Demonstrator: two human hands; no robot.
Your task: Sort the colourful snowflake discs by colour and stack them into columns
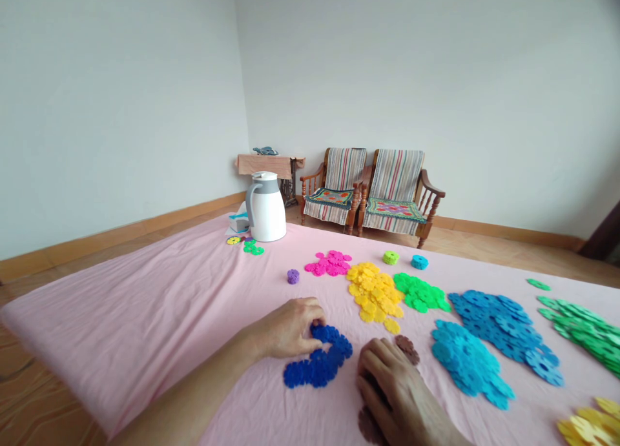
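Dark blue flower-shaped plastic discs [329, 362] form a curved, overlapping row on the pink cloth. My left hand [293, 326] is at the far end of that row, its thumb and bent forefinger on either side of the end discs. Just to the right, my right hand [394, 381] rests low over the cloth with its fingers curled under. Brown flower discs [407, 348] stick out beyond its far side, and more brown discs [369, 426] show at its near left. The right fingertips are hidden, so whatever they hold cannot be seen.
Piles of yellow [372, 291], green [421, 292], blue [504, 326], light blue [469, 362] and pink discs [330, 263] cover the cloth ahead and rightward. A small purple stack [293, 276] stands beyond my left hand. A white jug [267, 213] is at the back edge.
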